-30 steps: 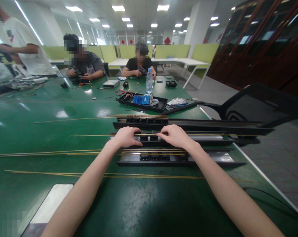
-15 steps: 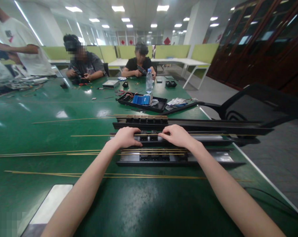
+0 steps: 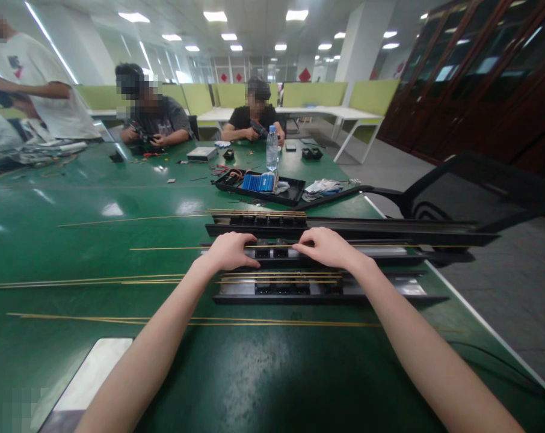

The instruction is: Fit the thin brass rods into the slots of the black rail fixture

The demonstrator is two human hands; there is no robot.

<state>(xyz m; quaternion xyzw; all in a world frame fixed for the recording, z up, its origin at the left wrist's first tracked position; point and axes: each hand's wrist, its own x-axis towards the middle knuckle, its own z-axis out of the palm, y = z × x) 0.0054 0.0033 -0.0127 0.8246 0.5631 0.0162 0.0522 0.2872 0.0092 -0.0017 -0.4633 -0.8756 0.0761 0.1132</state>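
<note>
Black channels [image 3: 281, 263], three, two hands [image 3: 231, 249] (one gold rod [image 3: 272, 245] between), one bottle [image 3: 271, 150]

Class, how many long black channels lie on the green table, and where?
3: a far channel, a middle channel at the left hand and right hand, and a near channel. The right forearm partly hides the near one.

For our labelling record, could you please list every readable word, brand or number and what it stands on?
No text can be read for certain.
Blue pack: white mark, too small.
Water bottle: nothing legible.
White shirt: print too blurred.
Red diamond: too small.
</note>
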